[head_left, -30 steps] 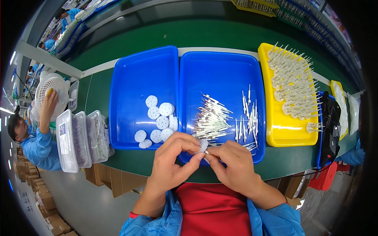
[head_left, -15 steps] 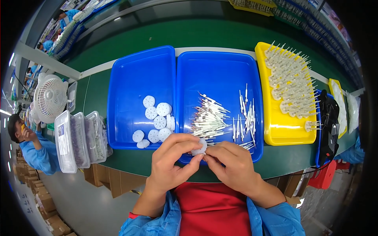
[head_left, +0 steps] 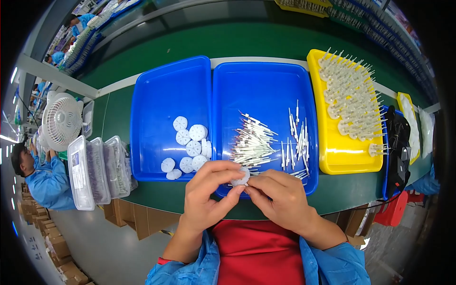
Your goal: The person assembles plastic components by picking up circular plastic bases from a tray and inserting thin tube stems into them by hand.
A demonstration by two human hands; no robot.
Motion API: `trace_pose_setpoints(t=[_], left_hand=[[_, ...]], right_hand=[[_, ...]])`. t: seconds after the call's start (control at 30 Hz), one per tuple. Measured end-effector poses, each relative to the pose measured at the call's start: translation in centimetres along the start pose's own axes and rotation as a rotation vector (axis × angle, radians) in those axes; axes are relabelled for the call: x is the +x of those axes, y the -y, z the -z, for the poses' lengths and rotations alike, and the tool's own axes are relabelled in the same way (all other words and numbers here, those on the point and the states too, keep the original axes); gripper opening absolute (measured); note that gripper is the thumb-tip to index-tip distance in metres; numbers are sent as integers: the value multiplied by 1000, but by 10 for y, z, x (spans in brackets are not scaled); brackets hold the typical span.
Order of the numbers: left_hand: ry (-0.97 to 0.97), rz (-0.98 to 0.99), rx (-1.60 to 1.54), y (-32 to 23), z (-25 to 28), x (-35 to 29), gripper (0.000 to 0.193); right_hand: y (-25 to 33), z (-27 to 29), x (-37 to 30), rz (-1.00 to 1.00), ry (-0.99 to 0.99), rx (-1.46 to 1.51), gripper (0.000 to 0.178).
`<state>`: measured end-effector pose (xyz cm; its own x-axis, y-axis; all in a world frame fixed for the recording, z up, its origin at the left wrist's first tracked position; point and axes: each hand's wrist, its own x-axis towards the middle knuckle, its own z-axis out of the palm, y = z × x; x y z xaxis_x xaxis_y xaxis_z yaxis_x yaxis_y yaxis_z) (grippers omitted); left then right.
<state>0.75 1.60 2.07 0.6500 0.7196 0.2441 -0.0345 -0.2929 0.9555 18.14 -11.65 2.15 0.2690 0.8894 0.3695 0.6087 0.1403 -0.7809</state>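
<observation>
The left hand [head_left: 208, 194] is pinching a white disc [head_left: 241, 176] over the right blue tray's [head_left: 263, 90] near edge; the right hand [head_left: 284, 195] is pressing fingertips together at its rim, grip contents hidden; rim work seems underway, apparently calling for steady holding

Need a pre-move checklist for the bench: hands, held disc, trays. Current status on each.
1. Left hand gripping the white disc: ok, between thumb and fingers.
2. Right hand up at the disc's edge: ok.
3. Stick in the right hand: cannot tell, fingers cover the spot.
4. Other discs on hand: ok, several in the left blue tray.
5. Sticks lined up in the right blue tray: not ok, loose at mixed angles.
6. Spiky pieces inside the yellow tray: not ok, some tips overhang its right rim.
</observation>
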Motion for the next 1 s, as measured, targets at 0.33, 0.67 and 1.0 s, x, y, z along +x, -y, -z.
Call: trace_pose_setpoints(t=[0.33, 0.67, 1.0], left_hand=[[-61, -206, 388, 10, 7, 3, 23], [-161, 56, 135, 12, 6, -5, 26], [-30, 88, 56, 7, 3, -6, 26]], right_hand=[[-13, 8, 8, -77, 168, -412, 31], [-16, 9, 7, -76, 156, -413, 14], [-3, 12, 14, -89, 59, -79, 15]])
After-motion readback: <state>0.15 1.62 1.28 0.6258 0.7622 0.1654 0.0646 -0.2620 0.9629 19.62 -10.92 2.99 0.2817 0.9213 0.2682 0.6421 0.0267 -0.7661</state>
